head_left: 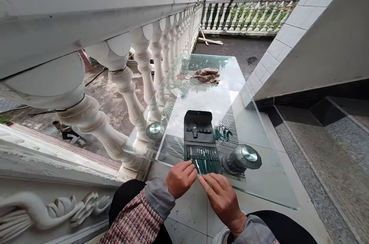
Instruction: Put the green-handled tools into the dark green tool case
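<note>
Nearest me on the head camera, the left hand (181,178) is curled, its fingertips pressed up against a slim tool (197,167); I cannot tell whether they actually grip it. The right hand (221,197) pinches the tool's lower end between thumb and forefinger. That hold looks thin to me: taken so close to the end, the tool could twist free and drop past the near rim of the glass table (259,186) onto the tiles.

The tool hovers just over the row of green-handled tools (206,157) in the open black case (201,140). The case lies close to the table's near edge, so a snag while working there could drag it toward me.

Just beside the case, on its right, sits a loose pile of small tools (221,133). A careless sweep of the right sleeve might scatter them across the glass.

Farther off, a crumpled cloth (206,75) lies well clear. The balustrade (144,59) runs along the left, and its gaps would let through anything flicked that way.
</note>
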A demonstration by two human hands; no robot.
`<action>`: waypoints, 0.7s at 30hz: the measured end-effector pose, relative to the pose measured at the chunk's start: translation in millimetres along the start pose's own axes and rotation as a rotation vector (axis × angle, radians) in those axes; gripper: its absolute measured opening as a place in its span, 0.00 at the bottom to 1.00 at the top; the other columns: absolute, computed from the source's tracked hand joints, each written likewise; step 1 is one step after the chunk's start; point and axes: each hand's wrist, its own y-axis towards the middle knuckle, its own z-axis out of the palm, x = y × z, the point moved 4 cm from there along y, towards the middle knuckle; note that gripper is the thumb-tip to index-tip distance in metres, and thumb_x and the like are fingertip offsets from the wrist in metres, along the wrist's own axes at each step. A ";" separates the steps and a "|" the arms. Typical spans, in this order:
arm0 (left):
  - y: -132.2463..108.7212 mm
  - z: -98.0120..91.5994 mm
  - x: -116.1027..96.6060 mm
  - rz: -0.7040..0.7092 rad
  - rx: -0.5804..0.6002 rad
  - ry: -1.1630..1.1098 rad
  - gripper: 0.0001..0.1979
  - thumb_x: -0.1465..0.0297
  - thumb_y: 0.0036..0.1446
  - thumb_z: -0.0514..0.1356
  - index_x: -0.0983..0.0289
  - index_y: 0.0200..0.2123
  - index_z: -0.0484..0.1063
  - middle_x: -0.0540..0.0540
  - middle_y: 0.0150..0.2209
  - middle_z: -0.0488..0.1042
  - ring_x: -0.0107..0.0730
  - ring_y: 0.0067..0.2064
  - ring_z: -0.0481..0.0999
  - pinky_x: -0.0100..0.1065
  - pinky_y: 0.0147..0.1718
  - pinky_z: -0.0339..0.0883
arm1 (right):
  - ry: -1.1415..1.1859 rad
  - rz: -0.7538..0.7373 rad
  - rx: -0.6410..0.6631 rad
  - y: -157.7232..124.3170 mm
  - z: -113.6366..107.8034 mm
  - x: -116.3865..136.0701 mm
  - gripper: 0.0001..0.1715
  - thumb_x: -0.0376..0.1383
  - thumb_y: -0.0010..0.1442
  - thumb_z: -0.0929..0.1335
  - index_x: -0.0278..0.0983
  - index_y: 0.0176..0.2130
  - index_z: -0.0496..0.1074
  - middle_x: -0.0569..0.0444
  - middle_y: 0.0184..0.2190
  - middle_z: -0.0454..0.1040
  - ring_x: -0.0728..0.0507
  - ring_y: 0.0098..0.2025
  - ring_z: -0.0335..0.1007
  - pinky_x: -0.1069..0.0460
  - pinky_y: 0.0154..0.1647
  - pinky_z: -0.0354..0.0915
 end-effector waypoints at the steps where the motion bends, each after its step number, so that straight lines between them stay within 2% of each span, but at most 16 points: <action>1: -0.2 0.0 0.0 0.000 -0.002 0.002 0.14 0.74 0.65 0.48 0.67 0.34 0.72 0.58 0.34 0.77 0.35 0.41 0.77 0.34 0.39 0.73 | -0.005 -0.001 0.004 0.0 0.6 0.3 0.20 0.27 0.61 0.60 0.39 0.50 0.70 0.50 0.40 0.75 0.43 0.46 0.67 0.45 0.49 0.61; 7: 0.1 0.5 -0.1 0.006 0.000 -0.012 0.13 0.75 0.65 0.48 0.68 0.33 0.72 0.58 0.33 0.76 0.35 0.41 0.77 0.34 0.38 0.73 | -0.050 0.032 0.007 2.8 5.6 1.8 0.18 0.27 0.61 0.60 0.38 0.46 0.72 0.50 0.40 0.75 0.43 0.46 0.65 0.44 0.50 0.59; 12: 0.9 -0.2 -0.7 0.020 -0.019 -0.001 0.13 0.75 0.64 0.48 0.68 0.34 0.72 0.58 0.33 0.76 0.35 0.41 0.77 0.34 0.37 0.74 | -0.010 0.155 0.018 8.6 9.3 0.9 0.15 0.27 0.60 0.61 0.38 0.42 0.73 0.49 0.39 0.73 0.42 0.47 0.63 0.44 0.51 0.58; 17: 0.1 0.8 -1.3 0.014 -0.016 0.035 0.14 0.75 0.65 0.48 0.68 0.34 0.72 0.57 0.33 0.77 0.35 0.40 0.77 0.34 0.39 0.74 | -0.028 0.320 0.135 10.9 21.0 -9.2 0.16 0.34 0.61 0.61 0.36 0.48 0.69 0.45 0.44 0.69 0.38 0.52 0.60 0.42 0.50 0.59; 21: 1.4 0.7 -1.4 0.005 -0.007 0.031 0.14 0.75 0.65 0.48 0.67 0.33 0.72 0.57 0.32 0.77 0.33 0.41 0.77 0.33 0.40 0.73 | -0.015 0.379 0.157 16.9 27.5 -17.1 0.18 0.36 0.59 0.63 0.36 0.49 0.67 0.44 0.47 0.67 0.36 0.54 0.57 0.40 0.51 0.58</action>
